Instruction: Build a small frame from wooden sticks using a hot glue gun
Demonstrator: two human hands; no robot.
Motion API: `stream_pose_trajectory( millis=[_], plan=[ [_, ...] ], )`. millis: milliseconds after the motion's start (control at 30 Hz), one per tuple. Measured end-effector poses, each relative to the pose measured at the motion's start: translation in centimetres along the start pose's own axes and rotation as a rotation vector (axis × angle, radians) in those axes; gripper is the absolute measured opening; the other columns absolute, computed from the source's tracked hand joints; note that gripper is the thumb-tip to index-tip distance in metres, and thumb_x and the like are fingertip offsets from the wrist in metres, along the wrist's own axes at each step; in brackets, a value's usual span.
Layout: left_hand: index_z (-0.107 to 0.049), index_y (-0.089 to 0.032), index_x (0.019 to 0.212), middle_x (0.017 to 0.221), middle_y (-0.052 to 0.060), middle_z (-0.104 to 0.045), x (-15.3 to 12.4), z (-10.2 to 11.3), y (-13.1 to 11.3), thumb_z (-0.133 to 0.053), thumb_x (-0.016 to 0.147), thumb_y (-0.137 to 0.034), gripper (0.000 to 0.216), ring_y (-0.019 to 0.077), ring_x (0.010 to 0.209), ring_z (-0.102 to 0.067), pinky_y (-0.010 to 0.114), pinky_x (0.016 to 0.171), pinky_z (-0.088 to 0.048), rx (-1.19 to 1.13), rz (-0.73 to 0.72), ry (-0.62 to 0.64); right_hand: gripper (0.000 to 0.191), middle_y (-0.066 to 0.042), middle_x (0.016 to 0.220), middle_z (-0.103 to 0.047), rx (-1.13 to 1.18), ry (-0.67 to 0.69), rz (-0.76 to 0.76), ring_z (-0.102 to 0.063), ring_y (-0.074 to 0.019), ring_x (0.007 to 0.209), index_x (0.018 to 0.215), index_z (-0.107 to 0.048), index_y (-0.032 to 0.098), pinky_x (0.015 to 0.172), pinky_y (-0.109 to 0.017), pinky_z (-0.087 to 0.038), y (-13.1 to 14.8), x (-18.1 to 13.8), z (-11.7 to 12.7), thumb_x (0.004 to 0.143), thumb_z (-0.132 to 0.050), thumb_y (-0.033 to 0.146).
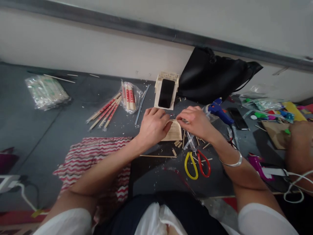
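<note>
A flat panel of glued wooden sticks (174,132) lies on the grey floor in front of me. My left hand (153,125) rests on its left part with fingers curled, pressing it down. My right hand (195,121) is closed in a pinch at the panel's top right corner, on something small I cannot make out. Loose short stick pieces (178,143) lie just below the panel. Scissors with one yellow and one red handle (197,164) sit near my right wrist, which wears a silver bangle.
A phone (166,93) leans in a wooden stick stand. Chopsticks in red wrappers (105,111), a bagged bundle (130,97), a black bag (215,76), a blue glue gun (220,111), another phone (238,118), a striped cloth (93,156). Another person's arm (299,147) at right.
</note>
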State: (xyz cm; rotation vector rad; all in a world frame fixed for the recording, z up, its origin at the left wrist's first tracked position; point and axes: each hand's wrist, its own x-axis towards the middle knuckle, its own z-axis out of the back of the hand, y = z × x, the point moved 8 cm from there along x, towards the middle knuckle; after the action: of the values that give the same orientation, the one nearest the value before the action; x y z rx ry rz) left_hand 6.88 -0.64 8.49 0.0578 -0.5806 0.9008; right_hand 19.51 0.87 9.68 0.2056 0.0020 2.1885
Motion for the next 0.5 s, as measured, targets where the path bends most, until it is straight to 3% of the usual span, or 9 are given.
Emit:
stream_pose_trajectory(
  millis=[200, 500],
  plan=[
    [-0.074, -0.016, 0.082, 0.073, 0.007, -0.073, 0.4, -0.7, -2.2, -0.053, 0.102, -0.027, 0.031, 0.0230, 0.072, -0.066, 0.036, 0.068, -0.040, 0.035, -0.109, 0.001, 0.015, -0.003, 0.082, -0.074, 0.028, -0.057, -0.042, -0.058, -0.0217, 0.085, 0.083, -0.073, 0.021, 0.078, -0.035, -0.031, 1.2, -1.1, 1.1, 0.093, -0.062, 0.017],
    [-0.073, -0.016, 0.079, 0.072, 0.007, -0.073, 0.1, -0.7, -2.9, -0.053, 0.100, -0.026, 0.031, 0.0210, 0.068, -0.066, 0.034, 0.063, -0.036, -0.005, -0.153, -0.026, 0.014, -0.004, 0.082, -0.075, 0.022, -0.050, -0.055, -0.061, -0.0211, 0.084, 0.083, -0.073, 0.019, 0.077, -0.034, -0.031, 1.3, -2.2, 1.0, 0.093, -0.063, 0.017]
  ],
)
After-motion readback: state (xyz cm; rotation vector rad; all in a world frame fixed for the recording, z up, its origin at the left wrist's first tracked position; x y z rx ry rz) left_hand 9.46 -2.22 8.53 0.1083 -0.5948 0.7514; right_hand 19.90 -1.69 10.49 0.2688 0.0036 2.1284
